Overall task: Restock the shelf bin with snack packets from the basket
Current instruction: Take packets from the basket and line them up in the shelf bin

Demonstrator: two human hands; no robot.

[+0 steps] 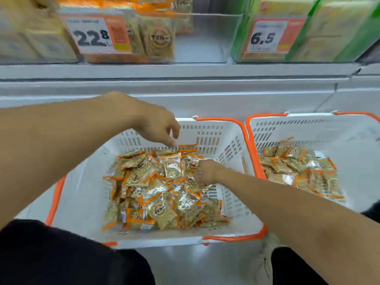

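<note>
A white basket (80, 194) with orange handles sits in front of me, half full of small orange-edged snack packets (158, 194). My left hand (158, 124) hangs over the basket's far side with fingers loosely curled downward, its tips just beside a packet (187, 145) leaning on the far wall. My right hand (205, 171) is dug into the pile on the right, fingers curled around packets there. Above, a clear shelf bin (207, 38) behind the 22.8 price tag (96, 33) holds the same kind of packets (158, 38) on its left side.
A second white basket (320, 124) with more of the same packets (298, 169) stands at the right. A bin of green packages (329, 27) tagged 6.5 is on the upper right shelf. A grey shelf edge (185, 73) runs across. My dark-clothed knees are at the bottom.
</note>
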